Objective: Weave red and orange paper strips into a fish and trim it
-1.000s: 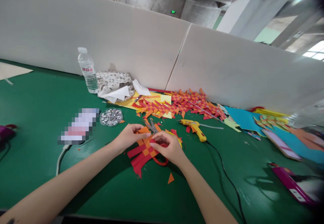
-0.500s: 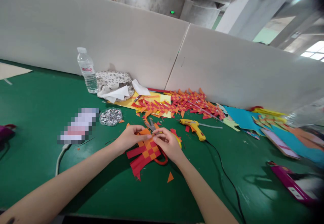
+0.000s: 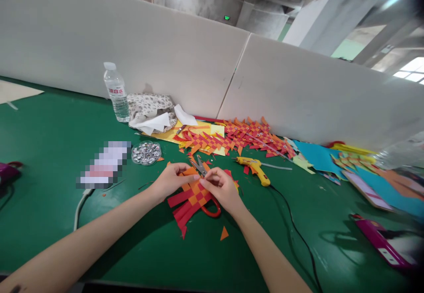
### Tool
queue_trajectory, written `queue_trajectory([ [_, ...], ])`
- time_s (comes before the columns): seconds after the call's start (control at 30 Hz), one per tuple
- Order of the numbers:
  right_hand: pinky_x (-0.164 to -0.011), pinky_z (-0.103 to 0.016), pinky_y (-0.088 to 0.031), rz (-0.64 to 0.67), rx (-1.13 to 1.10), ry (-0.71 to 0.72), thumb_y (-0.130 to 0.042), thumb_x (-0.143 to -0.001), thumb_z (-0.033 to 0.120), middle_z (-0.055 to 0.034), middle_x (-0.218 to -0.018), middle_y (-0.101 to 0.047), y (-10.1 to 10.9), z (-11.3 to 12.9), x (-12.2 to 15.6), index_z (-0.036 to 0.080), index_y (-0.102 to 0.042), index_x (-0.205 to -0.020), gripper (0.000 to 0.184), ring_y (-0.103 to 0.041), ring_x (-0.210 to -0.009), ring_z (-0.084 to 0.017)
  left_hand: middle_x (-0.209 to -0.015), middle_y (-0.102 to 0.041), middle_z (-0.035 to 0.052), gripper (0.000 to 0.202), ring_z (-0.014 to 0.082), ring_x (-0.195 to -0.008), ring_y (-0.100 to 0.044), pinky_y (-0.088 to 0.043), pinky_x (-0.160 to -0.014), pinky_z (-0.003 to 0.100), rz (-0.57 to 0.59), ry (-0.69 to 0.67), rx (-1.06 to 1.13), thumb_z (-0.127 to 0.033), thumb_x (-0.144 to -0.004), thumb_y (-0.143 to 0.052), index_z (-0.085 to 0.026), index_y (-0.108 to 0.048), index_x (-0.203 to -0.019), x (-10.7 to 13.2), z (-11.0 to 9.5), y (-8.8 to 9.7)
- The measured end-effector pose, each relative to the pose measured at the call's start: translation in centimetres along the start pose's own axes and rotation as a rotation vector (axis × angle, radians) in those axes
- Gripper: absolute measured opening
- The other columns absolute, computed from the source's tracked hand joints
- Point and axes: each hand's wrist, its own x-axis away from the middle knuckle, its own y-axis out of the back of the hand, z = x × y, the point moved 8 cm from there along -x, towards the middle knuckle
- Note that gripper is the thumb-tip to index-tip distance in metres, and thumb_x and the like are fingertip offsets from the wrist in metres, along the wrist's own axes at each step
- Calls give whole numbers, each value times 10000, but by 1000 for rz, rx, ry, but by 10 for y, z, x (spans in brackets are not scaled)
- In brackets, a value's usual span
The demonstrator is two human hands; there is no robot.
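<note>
Between my two hands is a woven paper piece [image 3: 198,195] in red and orange checks, with loose red strips fanning out to the lower left. My left hand [image 3: 174,180] pinches its upper left edge. The fingers of my right hand [image 3: 220,187] are closed on its upper right edge, thumb close to the left thumb. Beneath the paper and my right hand lie scissors [image 3: 200,166], blades pointing away and a red handle loop showing below. An orange paper triangle [image 3: 224,233] rests on the green table near my right wrist.
Right of my hands lies a yellow glue gun [image 3: 255,167], its black cord running toward me. Behind are piled woven paper fish [image 3: 255,134]. A dish of googly eyes [image 3: 146,152], a phone [image 3: 107,163] and a water bottle [image 3: 116,93] stand left.
The view has shifted slightly. Both hands keep their hold on the woven paper piece, whose red strips now sit a little more spread.
</note>
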Motion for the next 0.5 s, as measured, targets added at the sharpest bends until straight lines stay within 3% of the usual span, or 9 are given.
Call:
queue_trajectory([
  [0.2, -610, -268, -453, 56, -10, -22, -735, -627, 380, 25, -669, -636, -3, 1, 1, 217, -482, -805, 350, -608, -632, -142, -552, -468, -55, 313, 76, -502, -384, -266, -473, 207, 25, -15, -42, -430, -617, -699, -153, -554, -627, 1, -7, -4],
  [0.33, -629, -268, -472, 58, 9, -13, -746, -618, 363, 8, -734, -641, -2, 0, 1, 217, -495, -809, 348, -633, -706, -156, -592, -519, -33, 305, 94, -537, -435, -318, -500, 212, 23, -26, -56, -431, -631, -691, -149, -579, -658, 2, -7, -6],
  [0.5, -605, -258, -465, -73, -13, -15, -742, -624, 368, 13, -686, -628, 11, -3, -2, 214, -498, -813, 345, -617, -637, -141, -759, -629, -4, 426, 131, -639, -559, -424, -582, 235, -51, 36, 33, -428, -586, -736, -166, -585, -886, 2, -1, 0],
])
